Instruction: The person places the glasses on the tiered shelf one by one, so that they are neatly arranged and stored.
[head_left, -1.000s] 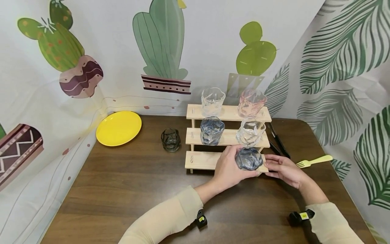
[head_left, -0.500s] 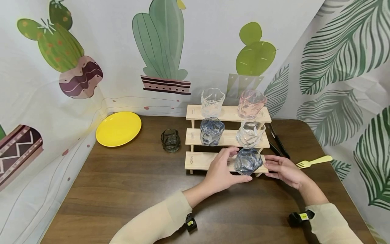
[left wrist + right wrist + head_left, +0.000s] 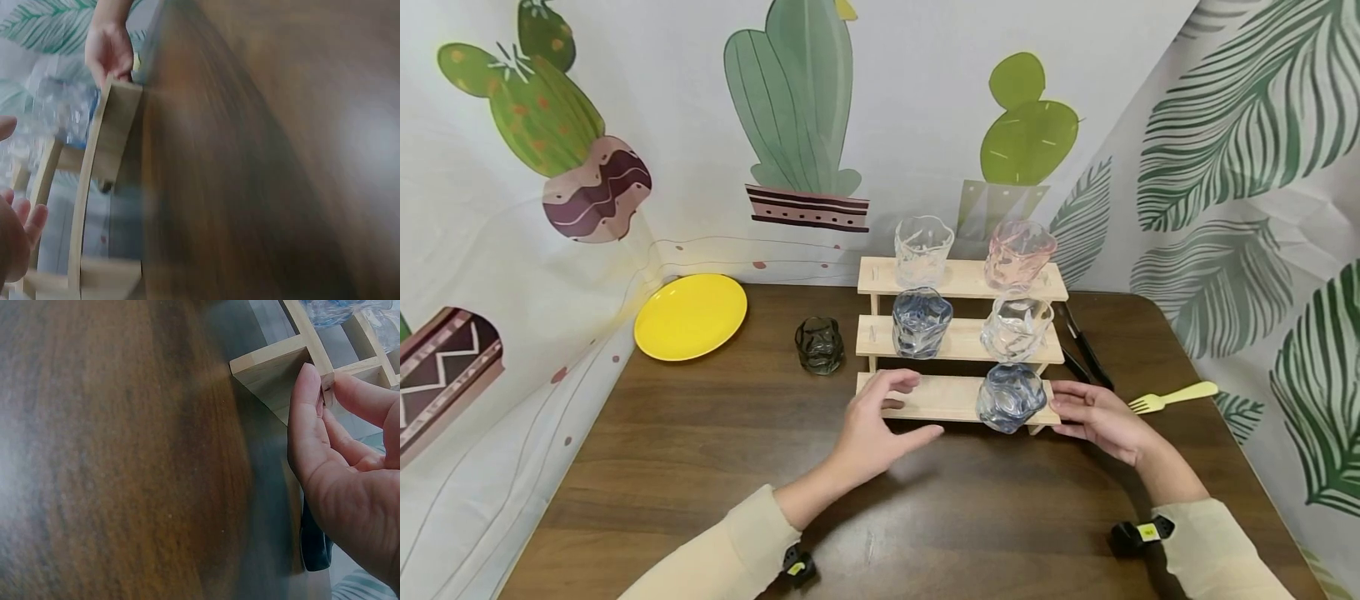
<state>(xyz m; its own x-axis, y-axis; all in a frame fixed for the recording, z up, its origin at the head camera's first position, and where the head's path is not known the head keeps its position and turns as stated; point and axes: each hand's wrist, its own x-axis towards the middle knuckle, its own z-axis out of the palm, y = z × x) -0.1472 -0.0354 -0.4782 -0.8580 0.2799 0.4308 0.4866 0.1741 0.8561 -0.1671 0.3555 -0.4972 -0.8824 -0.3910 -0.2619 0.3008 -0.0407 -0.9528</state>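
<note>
A three-tier wooden shelf [image 3: 940, 398] stands on the table. My right hand [image 3: 1097, 419] pinches the right end of its lowest board; the right wrist view shows the thumb and fingers [image 3: 306, 394] on either side of that end. My left hand [image 3: 871, 429] is off the left part of the lowest board, thumb and fingers spread apart with nothing between them. A blue glass [image 3: 1011, 400] sits on the lowest board's right side. Above it, the middle board bears another blue glass [image 3: 922, 323] and a clear glass [image 3: 1017, 325]. On the top board are a clear glass [image 3: 923, 252] and a pink glass [image 3: 1019, 254].
A dark smoky glass [image 3: 820, 345] stands on the table left of the shelf. Farther left, a yellow plate [image 3: 691, 317] leans near the wall cloth. Black-handled utensils [image 3: 1088, 354] and a pale yellow fork [image 3: 1174, 397] lie to the right.
My left hand has let go of the blue glass on the lowest board and moved left, its fingers spreading. The glass stays on the board. My right hand has kept its grip on the shelf.
</note>
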